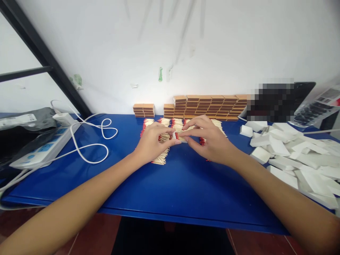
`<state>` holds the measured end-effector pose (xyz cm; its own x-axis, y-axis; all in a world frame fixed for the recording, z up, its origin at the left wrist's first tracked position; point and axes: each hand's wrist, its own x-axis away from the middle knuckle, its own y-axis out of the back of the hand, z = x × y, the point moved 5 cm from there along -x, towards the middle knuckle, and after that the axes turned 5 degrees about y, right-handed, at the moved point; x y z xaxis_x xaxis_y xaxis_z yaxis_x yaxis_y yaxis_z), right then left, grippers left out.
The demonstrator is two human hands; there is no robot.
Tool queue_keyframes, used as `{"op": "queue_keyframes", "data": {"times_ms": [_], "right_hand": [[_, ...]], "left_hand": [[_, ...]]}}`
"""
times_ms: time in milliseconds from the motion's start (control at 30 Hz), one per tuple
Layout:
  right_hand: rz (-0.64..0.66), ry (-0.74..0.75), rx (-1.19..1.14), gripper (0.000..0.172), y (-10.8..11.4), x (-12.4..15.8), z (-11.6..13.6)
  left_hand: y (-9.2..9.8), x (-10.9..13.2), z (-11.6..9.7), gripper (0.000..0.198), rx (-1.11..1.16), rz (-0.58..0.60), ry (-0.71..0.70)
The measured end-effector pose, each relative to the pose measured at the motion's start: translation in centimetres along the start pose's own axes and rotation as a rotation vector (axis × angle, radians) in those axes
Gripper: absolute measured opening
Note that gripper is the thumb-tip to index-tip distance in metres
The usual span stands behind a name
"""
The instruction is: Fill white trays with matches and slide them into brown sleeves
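Note:
Near the middle of the table, my left hand is closed, with thumb and fingers pinching the white end of a small matchbox tray. Red-headed matches show right beside that end. From the other side my right hand reaches in, its thumb and fingertips closed around the matches at the tray; the fingers hide part of them. Behind and beneath both hands lie several rows of loose matches with red heads, partly covered by the hands.
Brown matchbox sleeves are stacked along the wall, with a smaller stack to the left. White trays are heaped at the right, before a dark device and plastic packaging. A power strip and white cable lie left.

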<state>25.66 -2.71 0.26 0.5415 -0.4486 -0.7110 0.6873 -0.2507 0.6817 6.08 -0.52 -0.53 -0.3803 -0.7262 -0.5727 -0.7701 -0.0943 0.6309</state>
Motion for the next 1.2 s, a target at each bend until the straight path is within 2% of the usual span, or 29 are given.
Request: {"op": "queue_keyframes", "data": {"times_ms": [233, 400, 533, 733, 833, 900, 967, 1067, 1133, 1200], "right_hand": [[0.005, -0.061, 0.014, 0.018, 0.5, -0.2, 0.0], [0.073, -0.275, -0.039, 0.039, 0.4, 0.5, -2.0], [0.106, -0.405, -0.173, 0.039, 0.1, 0.8, -3.0], [0.091, -0.436, -0.263, 0.041, 0.2, 0.4, -2.8], [0.081, -0.444, -0.255, 0.040, 0.4, 0.3, -3.0], [0.063, -0.458, -0.236, 0.036, 0.6, 0.4, -3.5], [0.031, -0.499, -0.211, 0.033, 0.8, 0.6, -4.2], [-0.035, -0.584, -0.184, 0.035, 1.2, 1.0, -5.3], [-0.093, -0.609, -0.172, 0.035, 1.5, 1.0, -5.6], [-0.153, -0.611, -0.153, 0.034, 2.0, 1.0, -5.8]], "left_hand": [[0.3, -0.1, 0.3, 0.033, -0.003, -0.045, 0.065], [0.5, -0.2, 0.6, 0.030, 0.010, -0.058, 0.095], [0.5, -0.2, 0.9, 0.030, 0.037, -0.051, 0.122], [0.3, -0.3, 1.2, 0.027, 0.071, -0.016, 0.140], [0.7, -0.4, 1.0, 0.035, -0.013, -0.005, 0.088], [1.5, -0.8, 1.2, 0.041, -0.083, -0.043, 0.086], [2.7, -1.7, 2.0, 0.034, -0.143, -0.116, 0.192], [4.1, -3.8, 4.1, 0.023, -0.167, -0.223, 0.479], [3.8, -5.6, 5.6, 0.021, -0.089, -0.168, 0.657], [3.1, -7.4, 6.7, 0.027, -0.070, -0.138, 0.734]]}}
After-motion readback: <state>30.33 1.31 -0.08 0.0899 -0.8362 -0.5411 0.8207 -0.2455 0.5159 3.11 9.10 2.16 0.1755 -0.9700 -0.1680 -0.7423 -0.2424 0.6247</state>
